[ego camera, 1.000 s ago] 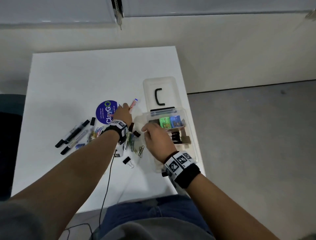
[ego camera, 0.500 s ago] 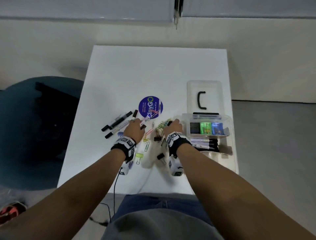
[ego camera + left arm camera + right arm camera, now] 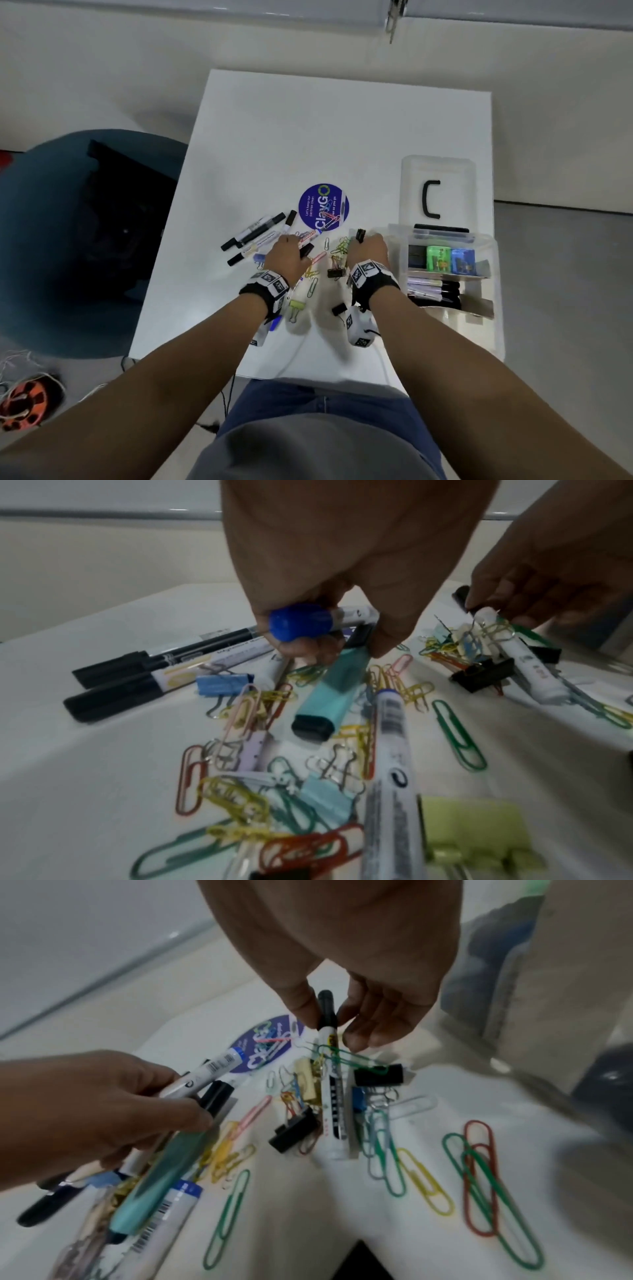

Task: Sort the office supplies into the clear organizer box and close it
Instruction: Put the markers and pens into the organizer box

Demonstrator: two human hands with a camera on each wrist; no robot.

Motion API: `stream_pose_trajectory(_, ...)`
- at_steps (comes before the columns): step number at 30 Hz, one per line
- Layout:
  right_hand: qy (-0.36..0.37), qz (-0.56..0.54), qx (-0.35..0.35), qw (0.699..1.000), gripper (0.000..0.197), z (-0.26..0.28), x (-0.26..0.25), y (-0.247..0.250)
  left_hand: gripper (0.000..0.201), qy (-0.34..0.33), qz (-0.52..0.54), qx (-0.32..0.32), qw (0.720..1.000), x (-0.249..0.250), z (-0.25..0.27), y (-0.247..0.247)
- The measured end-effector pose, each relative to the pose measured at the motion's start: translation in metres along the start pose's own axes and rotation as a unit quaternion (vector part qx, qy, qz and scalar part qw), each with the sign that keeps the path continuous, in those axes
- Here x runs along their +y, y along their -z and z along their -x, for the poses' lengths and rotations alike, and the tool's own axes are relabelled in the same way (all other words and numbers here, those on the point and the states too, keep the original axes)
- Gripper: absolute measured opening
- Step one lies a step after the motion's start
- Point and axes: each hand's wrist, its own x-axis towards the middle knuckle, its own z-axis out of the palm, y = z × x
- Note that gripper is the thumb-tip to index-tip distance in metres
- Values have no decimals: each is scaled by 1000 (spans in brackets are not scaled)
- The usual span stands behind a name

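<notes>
My left hand (image 3: 287, 255) is over the scattered supplies on the white counter (image 3: 308, 130). Its fingers (image 3: 301, 647) are curled around a blue-capped marker (image 3: 301, 624); in the right wrist view a black-capped pen (image 3: 215, 1096) is held in the same grip. How many pens this hand holds in total cannot be determined, since the palm hides their barrels.

My right hand (image 3: 368, 248) is just beside the left wall of the clear organizer box (image 3: 493, 274). Thumb and fingers pinch the black cap end of a white marker (image 3: 332, 1096). The lower end of this marker lies among binder clips and paper clips (image 3: 377, 1123); a green paper clip crosses its barrel. Whether that end is lifted or resting on the counter cannot be determined.

The organizer box stands open at the right edge of the counter. Its lid (image 3: 438, 185) lies flat behind it, handle upward. Inside are black pens (image 3: 435, 291) in one compartment and small black, green and blue items in another; these are too small to identify. The near part of the box is blurred.

A teal highlighter (image 3: 332, 691) lies below my left hand. Black markers (image 3: 253, 233) lie to the left on the counter. A round blue sticker (image 3: 323, 210) lies beyond both hands, with a few clips on it.
</notes>
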Motion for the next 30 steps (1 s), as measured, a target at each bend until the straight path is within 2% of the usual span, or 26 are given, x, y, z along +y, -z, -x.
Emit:
stream_pose_trajectory(3,51,-49,31,997,26,14,-9,4,38,8,127,45,991,-13,0,5)
stream_pose_trajectory(5,131,-81,36,987,15,25,-10,3,35,14,198,76,977,-21,0,16)
stream_pose_trajectory(8,238,-90,24,967,17,35,-1,-8,31,38,255,97,961,-34,-1,32)
stream_pose_trajectory(11,242,-81,46,966,22,40,7,-14,32,49,242,74,966,-47,-2,36)
stream_pose_trajectory(13,237,-61,63,967,19,41,13,-14,26,41,257,60,964,-53,-4,33)
stream_pose_trajectory(15,268,-31,26,962,16,47,14,-14,22,31,291,57,955,-56,-5,30)
stream_pose_trajectory(16,310,10,-10,951,16,50,15,-15,24,34,290,59,955,-57,-6,27)
stream_pose_trajectory(17,366,81,-47,926,16,55,15,-16,28,37,280,64,957,-57,-7,25)
stream_pose_trajectory(19,482,236,-117,836,20,67,15,-25,39,45,216,71,973,-57,-9,24)
stream_pose_trajectory(20,510,295,-153,793,26,72,16,-31,45,45,178,66,981,-57,-11,23)
stream_pose_trajectory(22,517,377,-197,743,43,80,17,-47,53,41,104,50,992,-59,-12,23)
stream_pose_trajectory(24,500,431,-220,718,56,79,18,-55,46,35,60,35,997,-55,-14,22)
stream_pose_trajectory(27,495,480,-220,690,57,79,13,-62,34,23,54,21,998,-52,-10,22)
stream_pose_trajectory(28,495,491,-215,684,58,79,11,-64,33,23,61,23,998,-51,-8,23)
stream_pose_trajectory(30,483,507,-217,680,74,80,5,-62,34,20,83,27,996,-52,-4,23)
